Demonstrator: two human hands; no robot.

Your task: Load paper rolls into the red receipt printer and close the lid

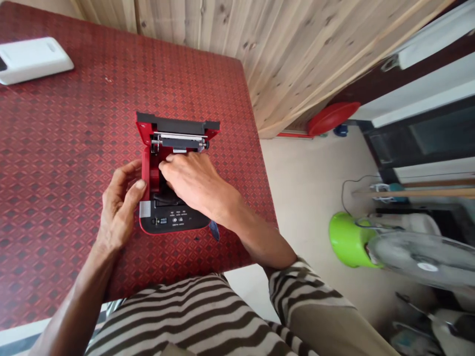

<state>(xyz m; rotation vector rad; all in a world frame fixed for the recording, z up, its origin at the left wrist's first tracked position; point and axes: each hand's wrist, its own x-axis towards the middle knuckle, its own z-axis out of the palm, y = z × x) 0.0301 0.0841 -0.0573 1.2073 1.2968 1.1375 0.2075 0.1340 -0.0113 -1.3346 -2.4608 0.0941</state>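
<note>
A small red-and-black portable label printer (pixel 174 222) sits on the table with its hinged lid (pixel 178 124) raised at the far side. A metal rod and a roller show beneath the lid. My left hand (pixel 120 202) grips the printer's left wall, thumb on the near rim and fingers along the outer side. Over the open compartment, my right hand (pixel 195 180) reaches in with its fingers curled downward. Its fingertips, and whatever they hold, are hidden inside. Small buttons and printed markings cover the black front panel. A dark blue flap pokes out at the printer's right front corner.
The table (pixel 85 113) has a red patterned top, bounded by a wood-plank wall (pixel 208 29) behind. A white device (pixel 37 59) lies at its far left. On the floor to the right stand a lime-green bucket (pixel 349 240) and a fan (pixel 426 257); a red basin (pixel 332 118) is farther back.
</note>
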